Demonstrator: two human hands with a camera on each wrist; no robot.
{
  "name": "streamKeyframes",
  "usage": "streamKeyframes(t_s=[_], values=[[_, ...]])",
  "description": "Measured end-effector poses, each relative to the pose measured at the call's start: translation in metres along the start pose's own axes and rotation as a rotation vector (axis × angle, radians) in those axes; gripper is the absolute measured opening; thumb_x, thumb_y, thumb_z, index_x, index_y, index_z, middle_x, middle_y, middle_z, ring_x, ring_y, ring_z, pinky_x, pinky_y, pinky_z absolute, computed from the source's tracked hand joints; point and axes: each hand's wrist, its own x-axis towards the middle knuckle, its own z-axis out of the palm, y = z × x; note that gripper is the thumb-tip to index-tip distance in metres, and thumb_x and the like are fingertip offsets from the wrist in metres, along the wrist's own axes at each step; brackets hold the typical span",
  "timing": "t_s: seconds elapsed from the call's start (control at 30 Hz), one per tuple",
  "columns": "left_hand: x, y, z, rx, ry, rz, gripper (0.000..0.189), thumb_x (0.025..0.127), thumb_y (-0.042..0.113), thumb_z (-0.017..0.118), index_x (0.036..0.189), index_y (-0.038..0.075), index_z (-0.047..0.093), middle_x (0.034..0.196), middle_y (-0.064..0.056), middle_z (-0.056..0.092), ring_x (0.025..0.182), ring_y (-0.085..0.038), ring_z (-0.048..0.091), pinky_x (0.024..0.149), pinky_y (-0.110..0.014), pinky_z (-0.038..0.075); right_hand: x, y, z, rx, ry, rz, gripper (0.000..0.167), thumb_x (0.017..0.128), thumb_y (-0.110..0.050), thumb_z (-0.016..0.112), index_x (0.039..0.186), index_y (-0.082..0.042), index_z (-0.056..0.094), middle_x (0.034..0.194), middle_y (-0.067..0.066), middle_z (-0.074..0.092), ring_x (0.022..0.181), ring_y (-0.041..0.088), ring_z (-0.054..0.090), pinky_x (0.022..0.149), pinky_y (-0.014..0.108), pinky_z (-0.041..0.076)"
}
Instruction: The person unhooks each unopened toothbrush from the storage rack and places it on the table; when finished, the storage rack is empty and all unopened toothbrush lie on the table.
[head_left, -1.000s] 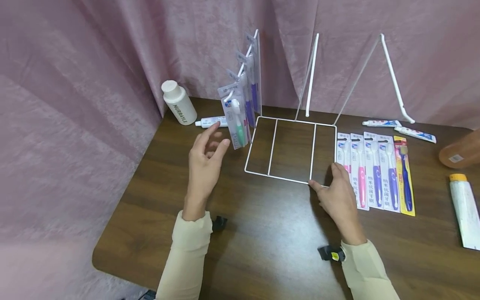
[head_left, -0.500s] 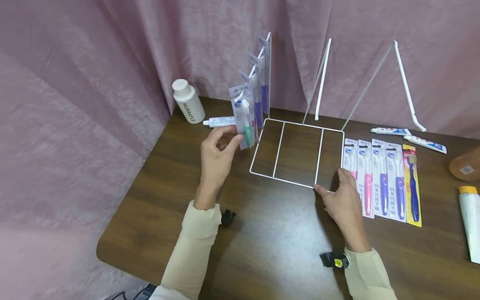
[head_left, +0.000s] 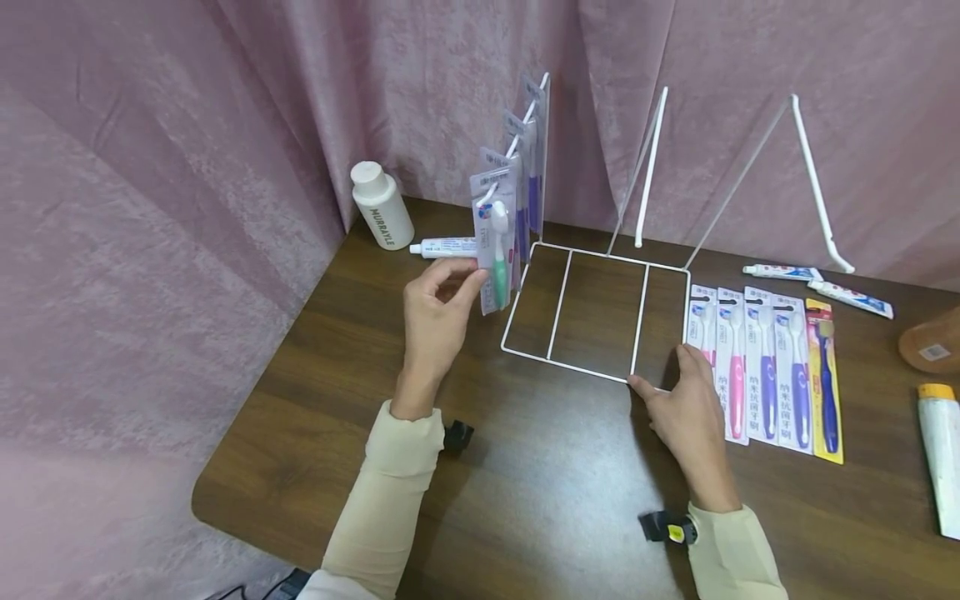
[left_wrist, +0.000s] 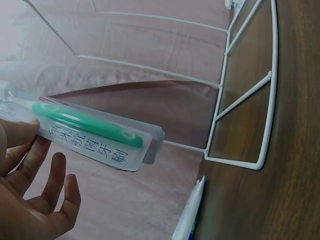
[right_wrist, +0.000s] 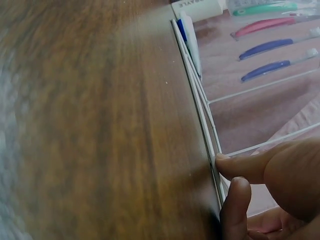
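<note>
- Left hand (head_left: 438, 317), apart from the green toothbrush pack (head_left: 489, 246) a second ago, now pinches its edge; that seems, to me, to steady it on the hook (head_left: 531, 108).
- Right hand (head_left: 686, 417) grips the white rack (head_left: 640, 321) at its front corner, fingers bent.
- Brown tabletop (head_left: 555, 475) beneath; beyond it, pink curtain (head_left: 450, 75).
</note>
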Motion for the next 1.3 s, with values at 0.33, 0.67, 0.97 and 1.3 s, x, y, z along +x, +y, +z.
streamKeyframes(t_s=[0.33,0.67,0.97,1.3], values=[[-0.0048,0.0070,0.0019,0.017,-0.057,-0.015,0.014,0.103,0.006,0.083,0.112,-0.005,0.085,0.111,-0.022,0.082,0.093,-0.025,0.071,0.085,-0.026,0.057,0.0001,-0.0007,0.0016,-0.004,0.011,-0.009,0.101,0.103,-0.028,0.084,0.175,0.014,0.026,0.184,0.034,0.026,0.167,0.059,0.034,0.136,0.071,0.031],[-0.0061,0.0088,0.0039,-0.005,-0.069,-0.012,0.014,0.103,0.004,0.082,0.113,-0.007,0.084,0.112,-0.024,0.081,0.092,-0.009,0.068,0.086,-0.024,0.057,-0.0003,-0.0009,0.0026,-0.006,0.016,-0.006,0.101,0.103,-0.028,0.085,0.174,0.014,0.027,0.184,0.034,0.028,0.167,0.059,0.035,0.136,0.070,0.032],[-0.0067,0.0080,0.0067,-0.041,-0.076,-0.011,0.016,0.104,0.003,0.081,0.116,-0.008,0.083,0.115,-0.025,0.080,0.099,-0.024,0.070,0.088,-0.024,0.057,-0.0007,-0.0008,0.0017,-0.005,0.015,-0.003,0.101,0.103,-0.029,0.085,0.174,0.014,0.027,0.184,0.033,0.026,0.167,0.059,0.034,0.136,0.070,0.031],[-0.0093,0.0077,0.0066,-0.023,-0.078,0.009,0.017,0.104,0.003,0.080,0.117,-0.006,0.085,0.117,-0.024,0.080,0.100,-0.011,0.068,0.091,-0.021,0.058,0.0009,-0.0006,0.0016,-0.007,0.007,0.006,0.102,0.104,-0.029,0.085,0.175,0.013,0.025,0.185,0.033,0.024,0.167,0.059,0.033,0.136,0.071,0.031]])
